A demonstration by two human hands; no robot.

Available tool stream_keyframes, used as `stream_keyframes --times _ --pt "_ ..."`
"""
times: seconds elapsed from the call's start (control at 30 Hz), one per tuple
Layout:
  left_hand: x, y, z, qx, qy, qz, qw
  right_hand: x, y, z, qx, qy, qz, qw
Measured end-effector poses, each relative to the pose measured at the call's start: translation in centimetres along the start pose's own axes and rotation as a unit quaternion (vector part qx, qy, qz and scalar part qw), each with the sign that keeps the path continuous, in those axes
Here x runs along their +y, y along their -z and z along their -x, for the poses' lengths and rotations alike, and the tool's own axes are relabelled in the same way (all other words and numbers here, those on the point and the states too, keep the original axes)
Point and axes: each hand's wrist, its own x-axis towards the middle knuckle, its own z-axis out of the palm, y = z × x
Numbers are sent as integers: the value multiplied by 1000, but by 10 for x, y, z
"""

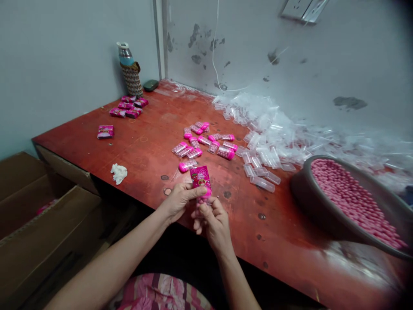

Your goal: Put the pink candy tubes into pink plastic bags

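Near the table's front edge, my left hand [178, 200] pinches a pink printed packet [201, 177] with its thumb on the front. My right hand [213, 219] grips the lower end, where a clear tube with pink candies [202, 200] shows between the fingers. How far the tube sits inside the packet cannot be made out. Just beyond my hands lies a filled tube with a pink cap [187, 166]. Several more filled, pink-capped tubes [204, 141] are scattered behind it.
Empty clear tubes [274, 142] are heaped along the wall. At the right stands a grey basin [309, 206] of pink candies. Pink packets [125, 113], a bottle in a knitted cover [131, 79] and crumpled white tissue [119, 173] are at the left. A cardboard box [61, 224] stands below.
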Motion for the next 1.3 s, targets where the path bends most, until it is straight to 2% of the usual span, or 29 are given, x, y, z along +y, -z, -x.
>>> stream_keyframes --times 0.07,0.23,0.43,0.67,0.77,0.83,0.9,0.97,1.0,1.03,1.07,1.13,1.17,1.23,1.3 --pt "1 -1 0 -15 9 -31 999 0 3 -1 -7 0 -18 1000" --pt "-5 -4 0 -46 5 -44 998 -1 1 -3 50 39 9 998" --pt "-7 0 3 51 -14 17 998 1 2 3 18 48 -49 997" --pt "-22 -1 13 51 -23 58 997 4 -2 -7 41 44 -78 995" --pt "-10 5 26 65 -31 51 996 2 -9 -12 17 24 -74 997" --pt "10 19 43 126 -106 50 985 -2 -9 -14 6 15 -56 998" --pt "34 41 63 218 -247 48 943 -8 -2 -15 24 19 -37 999" --pt "55 64 79 308 -377 7 874 -15 10 -16 63 35 -21 997" --pt "61 74 83 342 -417 -18 842 -18 18 -17 83 42 -9 996" --pt "63 80 83 360 -437 -56 823 -20 24 -18 101 46 5 994" --pt "60 83 79 362 -437 -113 816 -22 30 -18 114 47 19 992" --pt "45 79 61 310 -394 -292 814 -24 38 -18 130 42 45 990" --pt "34 74 48 248 -354 -411 803 -24 40 -18 135 36 54 989" --pt "12 60 21 119 -318 -586 736 -23 41 -15 139 23 66 988" --pt "-6 50 -2 54 -296 -686 663 -21 41 -11 140 12 75 987"
